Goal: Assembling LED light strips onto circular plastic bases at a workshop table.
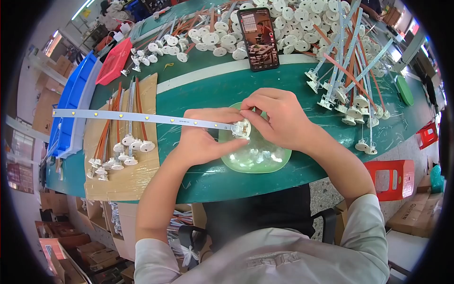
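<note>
My left hand [198, 142] is closed around the end of a long white LED light strip [146, 118]; the strip reaches out to the left over the cardboard. At its gripped end sits a round white plastic end cap [244, 128], between the thumb and fingers. My right hand [280, 118] is pinched at the cap's upper side, its fingertips by the left index finger. Whatever those fingertips hold is too small or hidden to make out. Beneath both hands lies a translucent green tray [281, 161] with small shiny clear pieces in it.
Strips with white caps lie on a cardboard sheet [120, 182] at left, beside a blue bin [75, 102] and red basket [115, 60]. More pile up at the back and right. A phone [258, 40] stands upright behind the tray. A red stool [390, 180] is at right.
</note>
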`<state>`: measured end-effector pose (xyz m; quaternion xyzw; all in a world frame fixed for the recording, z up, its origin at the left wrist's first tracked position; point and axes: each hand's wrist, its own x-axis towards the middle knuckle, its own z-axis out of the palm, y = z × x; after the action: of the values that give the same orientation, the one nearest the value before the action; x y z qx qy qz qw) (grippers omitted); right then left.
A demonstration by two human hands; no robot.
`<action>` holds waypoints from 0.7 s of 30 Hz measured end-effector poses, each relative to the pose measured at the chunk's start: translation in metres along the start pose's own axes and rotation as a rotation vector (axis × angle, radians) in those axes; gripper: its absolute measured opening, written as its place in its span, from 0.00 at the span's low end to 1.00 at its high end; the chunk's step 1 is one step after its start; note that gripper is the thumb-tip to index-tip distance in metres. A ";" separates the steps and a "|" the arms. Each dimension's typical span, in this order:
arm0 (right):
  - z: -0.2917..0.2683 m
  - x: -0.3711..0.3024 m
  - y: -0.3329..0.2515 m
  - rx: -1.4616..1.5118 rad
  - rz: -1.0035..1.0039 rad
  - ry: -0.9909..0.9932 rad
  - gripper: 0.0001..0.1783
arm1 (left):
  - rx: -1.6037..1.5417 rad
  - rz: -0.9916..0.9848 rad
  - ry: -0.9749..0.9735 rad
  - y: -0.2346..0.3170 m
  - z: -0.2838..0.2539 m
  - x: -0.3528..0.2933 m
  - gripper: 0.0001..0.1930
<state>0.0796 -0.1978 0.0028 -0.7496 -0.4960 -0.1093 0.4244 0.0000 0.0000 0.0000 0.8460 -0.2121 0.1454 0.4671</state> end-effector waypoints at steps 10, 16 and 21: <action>0.000 -0.001 0.001 0.002 -0.044 0.013 0.04 | 0.074 0.002 -0.038 0.005 -0.001 0.000 0.20; 0.000 0.000 0.001 0.022 -0.036 -0.004 0.04 | 0.097 0.014 -0.040 0.001 -0.001 0.000 0.20; -0.001 0.002 -0.002 -0.022 -0.094 0.053 0.04 | 0.095 0.054 -0.037 0.000 -0.002 0.002 0.18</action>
<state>0.0791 -0.1971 0.0058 -0.7269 -0.5182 -0.1545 0.4233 0.0016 0.0011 0.0021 0.8637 -0.2365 0.1521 0.4182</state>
